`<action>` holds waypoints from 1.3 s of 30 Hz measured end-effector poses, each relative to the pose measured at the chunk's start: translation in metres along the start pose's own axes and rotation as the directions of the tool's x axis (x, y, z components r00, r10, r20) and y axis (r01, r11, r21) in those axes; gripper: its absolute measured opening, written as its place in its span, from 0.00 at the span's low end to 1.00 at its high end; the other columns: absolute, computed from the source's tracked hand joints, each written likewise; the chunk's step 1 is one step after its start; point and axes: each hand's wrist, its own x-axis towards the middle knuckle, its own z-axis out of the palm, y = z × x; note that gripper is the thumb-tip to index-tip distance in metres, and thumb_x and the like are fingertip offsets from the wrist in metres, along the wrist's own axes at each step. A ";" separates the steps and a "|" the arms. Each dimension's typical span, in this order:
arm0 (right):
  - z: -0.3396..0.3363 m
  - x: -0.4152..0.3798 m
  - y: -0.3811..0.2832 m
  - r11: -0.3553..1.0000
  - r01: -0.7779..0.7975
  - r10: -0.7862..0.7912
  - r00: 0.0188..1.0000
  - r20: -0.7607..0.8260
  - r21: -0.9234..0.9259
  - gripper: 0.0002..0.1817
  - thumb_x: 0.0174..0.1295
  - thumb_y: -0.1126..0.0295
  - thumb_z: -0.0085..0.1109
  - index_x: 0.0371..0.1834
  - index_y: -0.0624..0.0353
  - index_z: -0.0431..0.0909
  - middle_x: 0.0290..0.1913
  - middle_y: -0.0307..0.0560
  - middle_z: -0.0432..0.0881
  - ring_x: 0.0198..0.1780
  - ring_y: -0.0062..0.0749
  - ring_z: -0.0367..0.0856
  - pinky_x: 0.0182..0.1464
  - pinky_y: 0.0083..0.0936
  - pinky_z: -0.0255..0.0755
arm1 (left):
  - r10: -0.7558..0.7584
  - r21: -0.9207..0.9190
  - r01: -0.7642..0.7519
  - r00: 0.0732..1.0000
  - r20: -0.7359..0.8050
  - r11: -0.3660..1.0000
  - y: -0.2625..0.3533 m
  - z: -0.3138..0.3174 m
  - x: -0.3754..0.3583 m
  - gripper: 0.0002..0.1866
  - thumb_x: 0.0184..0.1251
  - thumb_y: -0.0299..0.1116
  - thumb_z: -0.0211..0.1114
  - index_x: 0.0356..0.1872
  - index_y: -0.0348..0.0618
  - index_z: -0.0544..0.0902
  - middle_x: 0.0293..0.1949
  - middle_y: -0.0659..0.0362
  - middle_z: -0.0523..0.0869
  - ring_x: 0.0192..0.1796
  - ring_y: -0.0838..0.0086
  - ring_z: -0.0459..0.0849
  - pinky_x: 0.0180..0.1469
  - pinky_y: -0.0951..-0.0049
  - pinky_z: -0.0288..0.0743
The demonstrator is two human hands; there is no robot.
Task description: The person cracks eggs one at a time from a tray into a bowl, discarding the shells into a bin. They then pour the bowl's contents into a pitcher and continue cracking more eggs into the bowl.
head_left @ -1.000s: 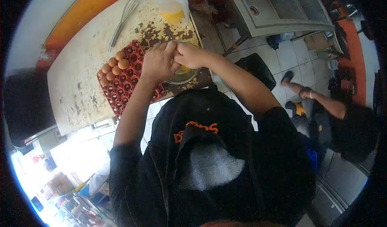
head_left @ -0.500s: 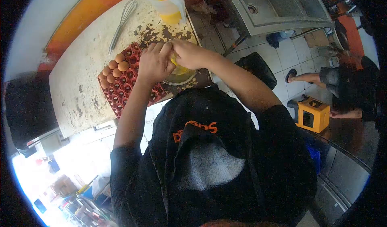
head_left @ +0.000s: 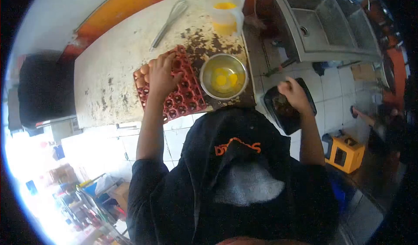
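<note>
My left hand [head_left: 162,76] is over the red egg tray [head_left: 191,92], fingers apart, beside several brown eggs [head_left: 140,80] in the tray's left part. Any egg beneath the palm is hidden. To the right of the tray stands a metal bowl [head_left: 203,79] with raw eggs [head_left: 223,78] in it, two yolks showing in clear whites. Beyond the table's edge, my right hand [head_left: 294,96] hangs above a black bin [head_left: 310,98], its fingers curled in and slightly blurred. Whether it holds anything is hidden.
A whisk [head_left: 167,25] lies toward the back of the worn table [head_left: 109,70]. Near the back right corner stands a clear pitcher [head_left: 225,16] with yellow liquid. A metal sink [head_left: 318,29], a yellow crate-like object [head_left: 347,153] and another person [head_left: 383,127] are to the right.
My hands were together over the bowl and have parted. The left has moved left to the eggs, the right out over the bin. The view has shifted, and the bowl is uncovered.
</note>
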 end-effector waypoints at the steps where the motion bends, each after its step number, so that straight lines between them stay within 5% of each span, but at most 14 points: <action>1: -0.009 -0.008 0.028 0.993 0.014 -0.026 0.994 -0.108 -0.113 0.35 0.63 0.51 0.64 0.67 0.65 0.68 0.60 0.63 0.76 0.63 0.51 0.76 0.60 0.40 0.73 | -0.014 0.010 0.014 1.000 -0.008 1.000 -0.030 0.006 -0.009 0.35 0.50 0.37 0.75 0.63 0.48 0.74 0.57 0.52 0.76 0.61 0.54 0.73 0.62 0.53 0.68; 4: -0.023 -0.006 0.051 0.994 0.015 -0.039 0.974 -0.225 -0.109 0.37 0.63 0.52 0.65 0.69 0.64 0.66 0.68 0.64 0.69 0.68 0.56 0.70 0.63 0.43 0.72 | -0.191 0.130 0.193 0.981 -0.027 0.972 -0.094 0.028 -0.029 0.37 0.50 0.36 0.75 0.65 0.52 0.73 0.60 0.53 0.74 0.64 0.53 0.70 0.65 0.50 0.65; 8: -0.004 0.013 -0.030 0.969 0.178 -0.133 0.961 -0.244 0.173 0.29 0.65 0.65 0.64 0.67 0.62 0.68 0.65 0.61 0.71 0.64 0.50 0.75 0.59 0.39 0.75 | -0.042 0.177 0.039 0.999 0.014 0.983 -0.103 0.027 -0.030 0.43 0.48 0.34 0.76 0.70 0.57 0.68 0.69 0.54 0.68 0.71 0.51 0.65 0.70 0.49 0.60; 10: 0.023 0.030 -0.087 0.940 0.327 -0.301 0.927 -0.223 0.094 0.22 0.64 0.73 0.63 0.62 0.60 0.72 0.58 0.57 0.75 0.60 0.42 0.78 0.56 0.35 0.77 | -0.021 0.219 0.013 0.999 0.034 0.976 -0.096 0.017 -0.016 0.43 0.47 0.34 0.75 0.69 0.57 0.68 0.70 0.54 0.69 0.70 0.49 0.67 0.70 0.50 0.61; 13: 0.076 0.048 -0.177 0.859 0.495 -0.496 0.868 -0.028 0.134 0.19 0.62 0.74 0.63 0.57 0.60 0.75 0.53 0.53 0.78 0.57 0.42 0.80 0.56 0.35 0.76 | -0.040 -0.048 0.052 0.976 0.216 0.997 -0.113 0.021 0.005 0.40 0.46 0.36 0.75 0.66 0.55 0.71 0.67 0.53 0.72 0.67 0.49 0.71 0.70 0.51 0.63; 16: 0.139 0.063 -0.236 0.726 0.685 -0.687 0.718 0.117 0.060 0.18 0.60 0.72 0.64 0.54 0.60 0.77 0.53 0.53 0.78 0.56 0.45 0.80 0.59 0.37 0.75 | -0.109 -0.001 0.118 0.922 0.371 0.993 -0.118 0.014 0.021 0.34 0.46 0.37 0.73 0.60 0.53 0.75 0.65 0.53 0.74 0.63 0.50 0.75 0.67 0.53 0.67; 21: 0.229 0.084 -0.296 0.660 0.751 -0.694 0.604 0.392 0.009 0.15 0.65 0.68 0.58 0.52 0.59 0.77 0.55 0.54 0.76 0.57 0.49 0.78 0.60 0.42 0.73 | 0.102 0.076 -0.112 0.987 0.125 0.991 -0.131 0.024 0.002 0.28 0.47 0.37 0.72 0.54 0.52 0.79 0.63 0.56 0.76 0.63 0.55 0.74 0.63 0.53 0.68; 27: 0.298 0.099 -0.304 0.737 0.657 -0.604 0.746 0.281 -0.159 0.13 0.69 0.69 0.47 0.53 0.58 0.75 0.56 0.58 0.72 0.55 0.54 0.78 0.57 0.46 0.75 | 0.070 0.069 -0.068 0.997 -0.024 0.995 -0.129 0.032 -0.011 0.31 0.39 0.38 0.77 0.51 0.50 0.80 0.59 0.58 0.77 0.62 0.59 0.73 0.62 0.54 0.66; 30: 0.299 0.105 -0.300 0.664 0.727 -0.675 0.683 0.281 -0.174 0.14 0.68 0.67 0.50 0.54 0.60 0.71 0.54 0.61 0.71 0.54 0.57 0.78 0.57 0.48 0.74 | -0.007 0.008 0.007 0.999 -0.032 1.000 -0.132 0.028 -0.018 0.31 0.38 0.37 0.77 0.50 0.48 0.80 0.55 0.58 0.79 0.59 0.59 0.75 0.60 0.57 0.67; 32: 0.292 0.105 -0.289 0.586 0.810 -0.807 0.585 0.077 -0.012 0.16 0.67 0.67 0.50 0.55 0.62 0.69 0.48 0.61 0.73 0.50 0.53 0.80 0.52 0.45 0.77 | -0.043 -0.030 0.041 0.998 -0.036 0.999 -0.126 0.018 -0.026 0.30 0.40 0.37 0.77 0.50 0.46 0.80 0.53 0.57 0.80 0.56 0.60 0.77 0.58 0.60 0.70; 34: 0.265 0.090 -0.287 0.669 0.743 -0.742 0.667 0.068 0.022 0.17 0.67 0.66 0.49 0.55 0.62 0.68 0.46 0.59 0.75 0.47 0.48 0.81 0.47 0.40 0.79 | -0.324 -0.633 0.224 0.945 -0.045 0.741 -0.114 0.012 -0.037 0.23 0.43 0.31 0.77 0.42 0.42 0.78 0.45 0.52 0.79 0.57 0.59 0.76 0.59 0.57 0.71; 36: 0.228 0.075 -0.276 0.747 0.663 -0.664 0.745 0.062 0.049 0.17 0.68 0.66 0.49 0.55 0.62 0.67 0.44 0.56 0.76 0.44 0.42 0.83 0.41 0.36 0.81 | -0.232 -0.686 0.089 0.965 -0.119 0.722 -0.107 0.013 -0.046 0.18 0.54 0.32 0.70 0.46 0.39 0.78 0.47 0.52 0.79 0.55 0.62 0.77 0.55 0.60 0.75; 38: 0.183 0.062 -0.247 0.681 0.055 -0.447 0.821 0.356 0.730 0.15 0.69 0.65 0.44 0.55 0.59 0.68 0.40 0.51 0.78 0.40 0.31 0.83 0.31 0.25 0.78 | -0.271 -0.914 0.076 0.962 -0.038 0.397 -0.075 -0.012 -0.047 0.18 0.68 0.39 0.60 0.54 0.39 0.77 0.51 0.52 0.80 0.53 0.63 0.78 0.54 0.62 0.76; 39: 0.155 0.051 -0.237 0.640 0.003 -0.408 0.849 0.337 0.768 0.17 0.69 0.63 0.43 0.56 0.58 0.69 0.39 0.48 0.79 0.32 0.27 0.79 0.27 0.25 0.75 | -0.250 -0.739 0.066 0.958 -0.142 0.671 -0.091 0.023 -0.057 0.20 0.76 0.43 0.48 0.60 0.42 0.74 0.52 0.50 0.81 0.52 0.63 0.79 0.54 0.63 0.76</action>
